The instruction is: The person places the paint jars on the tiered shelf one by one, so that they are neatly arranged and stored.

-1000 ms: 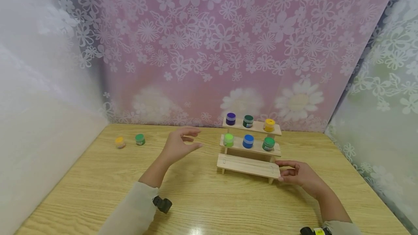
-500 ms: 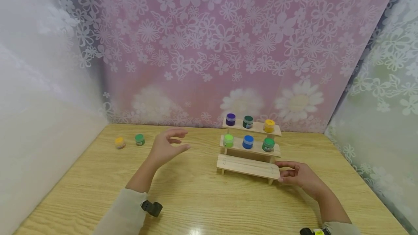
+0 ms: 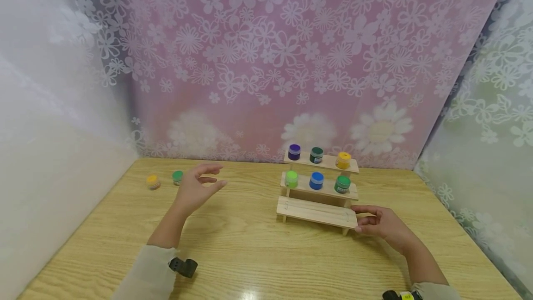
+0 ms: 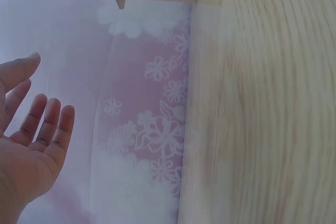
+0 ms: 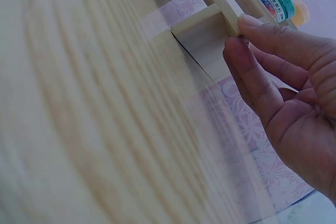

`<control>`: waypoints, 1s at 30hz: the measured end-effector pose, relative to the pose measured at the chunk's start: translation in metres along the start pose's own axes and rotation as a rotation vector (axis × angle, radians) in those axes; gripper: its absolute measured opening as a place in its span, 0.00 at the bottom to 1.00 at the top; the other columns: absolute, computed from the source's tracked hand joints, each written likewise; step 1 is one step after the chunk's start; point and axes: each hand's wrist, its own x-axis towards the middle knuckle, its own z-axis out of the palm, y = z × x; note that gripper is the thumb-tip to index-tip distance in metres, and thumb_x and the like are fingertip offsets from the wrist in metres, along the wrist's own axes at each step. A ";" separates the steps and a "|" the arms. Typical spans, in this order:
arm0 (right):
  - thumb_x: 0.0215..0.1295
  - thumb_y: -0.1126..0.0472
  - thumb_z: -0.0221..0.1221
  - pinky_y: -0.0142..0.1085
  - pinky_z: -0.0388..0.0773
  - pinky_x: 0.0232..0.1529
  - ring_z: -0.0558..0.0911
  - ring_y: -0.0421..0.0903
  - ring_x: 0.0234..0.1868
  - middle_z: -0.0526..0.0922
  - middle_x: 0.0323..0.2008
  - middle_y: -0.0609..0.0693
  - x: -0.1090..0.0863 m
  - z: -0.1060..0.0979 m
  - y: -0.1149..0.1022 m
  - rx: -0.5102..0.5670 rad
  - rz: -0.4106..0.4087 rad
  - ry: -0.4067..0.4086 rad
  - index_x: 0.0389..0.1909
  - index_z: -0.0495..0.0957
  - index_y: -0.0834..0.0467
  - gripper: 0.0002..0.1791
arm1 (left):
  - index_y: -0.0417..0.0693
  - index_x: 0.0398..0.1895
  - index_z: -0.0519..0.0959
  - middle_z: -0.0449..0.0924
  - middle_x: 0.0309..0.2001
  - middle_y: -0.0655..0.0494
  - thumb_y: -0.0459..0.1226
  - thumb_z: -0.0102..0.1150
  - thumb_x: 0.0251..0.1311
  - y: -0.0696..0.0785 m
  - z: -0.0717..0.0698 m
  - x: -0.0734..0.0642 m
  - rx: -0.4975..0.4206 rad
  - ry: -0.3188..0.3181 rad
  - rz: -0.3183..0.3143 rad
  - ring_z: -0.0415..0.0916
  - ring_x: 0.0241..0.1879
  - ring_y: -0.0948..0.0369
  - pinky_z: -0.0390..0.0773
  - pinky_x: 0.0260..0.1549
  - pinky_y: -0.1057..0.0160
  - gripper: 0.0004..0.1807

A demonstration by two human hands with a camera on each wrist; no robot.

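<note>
Wooden rack [image 3: 316, 212], its end pinched by right grip [image 3: 386, 227], stands apart from loosely parted left grip [image 3: 195, 190].

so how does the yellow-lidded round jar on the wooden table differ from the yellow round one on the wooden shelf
The yellow-lidded round jar stands on the wooden table; the yellow round jar stands at the right end of the top wooden shelf. The table jar's body looks paler than the shelf jar's. Both are upright with yellow lids.
</note>
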 end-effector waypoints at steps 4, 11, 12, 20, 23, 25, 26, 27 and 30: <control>0.51 0.60 0.64 0.41 0.77 0.40 0.78 0.49 0.40 0.75 0.42 0.60 0.001 -0.001 0.002 0.000 -0.005 0.001 0.61 0.62 0.62 0.36 | 0.51 0.50 0.75 0.69 0.51 0.52 0.38 0.65 0.48 0.011 -0.008 -0.005 -0.007 0.008 0.026 0.67 0.49 0.52 0.76 0.41 0.60 0.22; 0.50 0.59 0.64 0.41 0.77 0.40 0.78 0.50 0.41 0.76 0.42 0.60 0.003 -0.002 0.004 -0.008 0.007 0.011 0.60 0.64 0.61 0.35 | 0.50 0.50 0.75 0.67 0.52 0.53 0.36 0.64 0.49 0.017 -0.019 -0.010 0.041 0.054 0.003 0.67 0.48 0.56 0.76 0.40 0.64 0.22; 0.49 0.59 0.64 0.41 0.77 0.40 0.78 0.50 0.41 0.75 0.43 0.60 0.003 -0.002 0.004 -0.009 0.006 0.011 0.60 0.63 0.61 0.36 | 0.50 0.50 0.74 0.66 0.52 0.53 0.37 0.64 0.49 0.016 -0.020 -0.010 0.047 0.058 -0.003 0.67 0.48 0.56 0.76 0.40 0.63 0.22; 0.50 0.60 0.64 0.40 0.77 0.40 0.78 0.50 0.41 0.75 0.43 0.61 0.001 -0.001 0.004 -0.002 -0.009 0.001 0.61 0.62 0.62 0.36 | 0.50 0.50 0.74 0.65 0.54 0.52 0.39 0.65 0.48 0.010 -0.030 -0.012 0.083 0.098 -0.025 0.66 0.48 0.56 0.75 0.42 0.57 0.23; 0.51 0.60 0.64 0.40 0.77 0.40 0.78 0.49 0.41 0.75 0.43 0.61 0.001 -0.002 0.004 -0.008 -0.009 -0.001 0.61 0.61 0.62 0.36 | 0.48 0.50 0.73 0.64 0.55 0.50 0.38 0.64 0.49 0.008 -0.033 -0.012 0.106 0.111 -0.014 0.65 0.49 0.56 0.73 0.45 0.54 0.23; 0.51 0.60 0.64 0.40 0.77 0.40 0.78 0.49 0.41 0.75 0.44 0.61 0.001 -0.002 0.004 -0.006 -0.011 0.000 0.61 0.61 0.62 0.37 | 0.47 0.51 0.73 0.63 0.55 0.49 0.37 0.64 0.49 0.002 -0.036 -0.011 0.109 0.115 -0.015 0.65 0.49 0.55 0.73 0.45 0.52 0.23; 0.50 0.60 0.64 0.40 0.77 0.40 0.78 0.50 0.41 0.75 0.44 0.61 0.001 -0.001 0.004 -0.005 -0.013 0.000 0.61 0.61 0.62 0.37 | 0.48 0.51 0.73 0.63 0.55 0.50 0.38 0.64 0.49 -0.004 -0.038 -0.010 0.115 0.123 -0.016 0.65 0.48 0.54 0.73 0.44 0.51 0.23; 0.50 0.60 0.64 0.40 0.77 0.40 0.78 0.50 0.41 0.75 0.44 0.61 0.001 -0.001 0.004 -0.005 -0.014 0.000 0.61 0.61 0.62 0.37 | 0.49 0.52 0.72 0.63 0.55 0.50 0.39 0.64 0.49 -0.010 -0.040 -0.009 0.123 0.128 -0.021 0.65 0.48 0.54 0.73 0.44 0.51 0.24; 0.50 0.60 0.64 0.41 0.77 0.40 0.78 0.50 0.41 0.75 0.44 0.61 0.001 -0.001 0.004 0.005 -0.015 -0.003 0.61 0.61 0.63 0.37 | 0.52 0.52 0.72 0.63 0.55 0.52 0.42 0.64 0.48 -0.029 -0.045 -0.005 0.143 0.147 -0.023 0.65 0.49 0.54 0.73 0.43 0.52 0.25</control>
